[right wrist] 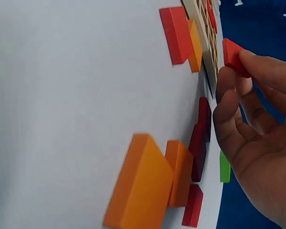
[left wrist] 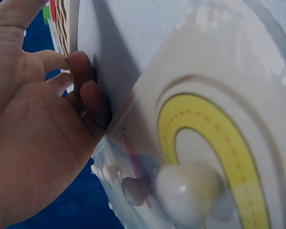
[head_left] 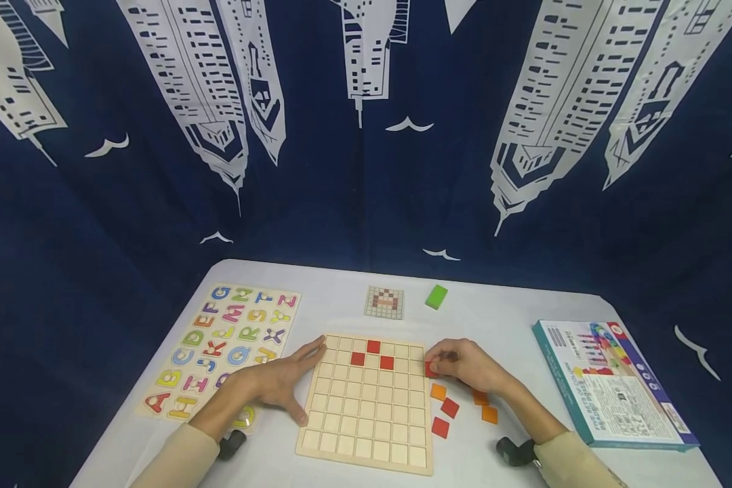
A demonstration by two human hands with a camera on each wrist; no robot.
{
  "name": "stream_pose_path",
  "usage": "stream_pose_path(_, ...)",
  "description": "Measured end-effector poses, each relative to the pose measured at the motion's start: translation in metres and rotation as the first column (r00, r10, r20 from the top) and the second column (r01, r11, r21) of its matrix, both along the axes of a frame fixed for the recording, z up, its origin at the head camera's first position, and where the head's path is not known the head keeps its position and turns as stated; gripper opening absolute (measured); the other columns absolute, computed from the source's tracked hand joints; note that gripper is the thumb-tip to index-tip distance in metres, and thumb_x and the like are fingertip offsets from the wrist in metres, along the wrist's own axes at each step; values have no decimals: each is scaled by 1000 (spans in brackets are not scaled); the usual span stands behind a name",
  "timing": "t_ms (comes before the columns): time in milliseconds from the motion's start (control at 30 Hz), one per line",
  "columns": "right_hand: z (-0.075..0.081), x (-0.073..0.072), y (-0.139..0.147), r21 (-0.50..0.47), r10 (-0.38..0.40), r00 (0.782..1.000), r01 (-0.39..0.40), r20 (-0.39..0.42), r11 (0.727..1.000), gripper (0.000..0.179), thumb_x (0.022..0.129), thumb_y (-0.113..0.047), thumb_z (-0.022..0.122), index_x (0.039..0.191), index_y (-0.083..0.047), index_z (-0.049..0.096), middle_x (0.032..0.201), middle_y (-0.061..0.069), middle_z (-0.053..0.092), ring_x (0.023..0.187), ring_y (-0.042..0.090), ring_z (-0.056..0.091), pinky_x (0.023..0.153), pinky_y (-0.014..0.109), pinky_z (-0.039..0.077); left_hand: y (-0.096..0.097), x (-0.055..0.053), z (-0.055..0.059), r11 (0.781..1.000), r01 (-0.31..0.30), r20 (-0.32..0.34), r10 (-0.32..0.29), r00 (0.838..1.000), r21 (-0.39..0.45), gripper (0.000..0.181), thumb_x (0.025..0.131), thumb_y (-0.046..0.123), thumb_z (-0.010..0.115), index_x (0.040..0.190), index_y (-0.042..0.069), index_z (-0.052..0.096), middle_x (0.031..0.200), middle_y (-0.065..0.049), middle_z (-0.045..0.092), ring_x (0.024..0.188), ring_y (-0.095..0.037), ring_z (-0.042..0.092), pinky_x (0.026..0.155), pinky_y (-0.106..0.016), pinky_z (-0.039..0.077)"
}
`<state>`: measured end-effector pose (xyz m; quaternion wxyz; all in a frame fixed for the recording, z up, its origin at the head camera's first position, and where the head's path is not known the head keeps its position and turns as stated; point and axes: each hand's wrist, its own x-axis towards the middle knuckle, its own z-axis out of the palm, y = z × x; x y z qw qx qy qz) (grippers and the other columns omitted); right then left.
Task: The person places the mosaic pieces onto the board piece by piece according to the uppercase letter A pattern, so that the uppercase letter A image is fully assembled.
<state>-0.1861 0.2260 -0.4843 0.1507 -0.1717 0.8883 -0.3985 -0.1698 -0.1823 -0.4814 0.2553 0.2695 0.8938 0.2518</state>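
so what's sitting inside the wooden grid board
Three red tiles sit in the wooden grid board: in the head view, one in the top row and two in the row below. What lies beneath those tiles is covered.

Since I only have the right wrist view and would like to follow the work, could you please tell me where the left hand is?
Observer: The left hand is at the left edge of the grid board.
Operator: Thank you; what lies to the left of that board?
Observer: An alphabet puzzle with coloured letters.
Operator: And is there anything beyond its far edge?
Observer: Yes, a small patterned card lies beyond the grid board.
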Motion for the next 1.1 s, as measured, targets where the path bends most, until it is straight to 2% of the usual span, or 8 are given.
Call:
stream_pose_path(233, -1, 2, -7, -55, 7, 999, -5, 38, 998, 14, 93, -18, 71, 106, -19, 75, 98, -3, 69, 90, 20, 62, 76, 26, 57, 1, 0, 0, 1000, 1, -1, -1, 1000, 0, 137, 56, 44, 95, 162, 12, 15, 170, 0, -6, 155, -28, 11, 120, -50, 30)
stream_pose_path(400, 0, 0, -14, -89, 17, 998, -12, 61, 996, 13, 93, -20, 72, 105, -17, 75, 96, 0, 69, 86, 20, 64, 70, 27, 59, 0, 1, 1, 1000, 2, -2, -2, 1000, -3, 137, 57, 45, 95, 163, 12, 14, 170, 0, -6, 155, -27, 10, 120, -49, 30)
stream_pose_path(567, 2, -1, -22, -92, 9, 998, -4, 57, 996, 13, 93, -21, 72, 105, -18, 75, 93, 1, 68, 79, 21, 63, 62, 29, 55, 0, 0, 1, 1000, 6, -10, -6, 1000, -11, 137, 57, 46, 94, 163, 12, 14, 170, 0, -7, 155, -27, 10, 120, -48, 30)
stream_pose_path(833, 3, -2, -40, -132, 2, 994, 13, 110, 991, 14, 93, -20, 71, 105, -14, 75, 92, 4, 67, 74, 21, 67, 62, 32, 56, 0, 0, 0, 1000, 7, -16, -7, 1000, -12, 137, 56, 47, 94, 162, 11, 15, 170, 0, -6, 155, -26, 9, 120, -48, 30)
stream_pose_path(1000, 4, -3, -49, -125, 15, 995, -2, 100, 992, 11, 94, -18, 70, 104, -16, 75, 89, 3, 69, 73, 21, 67, 63, 35, 57, 0, -1, -1, 1000, 5, -11, -5, 1000, -12, 138, 56, 47, 94, 162, 11, 14, 170, 1, -7, 155, -26, 9, 120, -48, 30)
stream_pose_path(1100, 6, -4, -53, -119, 30, 995, -19, 95, 993, 11, 95, -17, 68, 104, -16, 75, 86, 3, 70, 70, 22, 66, 59, 36, 56, 0, -1, -1, 1000, 3, -13, -4, 1000, -24, 137, 57, 48, 94, 163, 12, 14, 170, 2, -7, 155, -26, 10, 119, -47, 31)
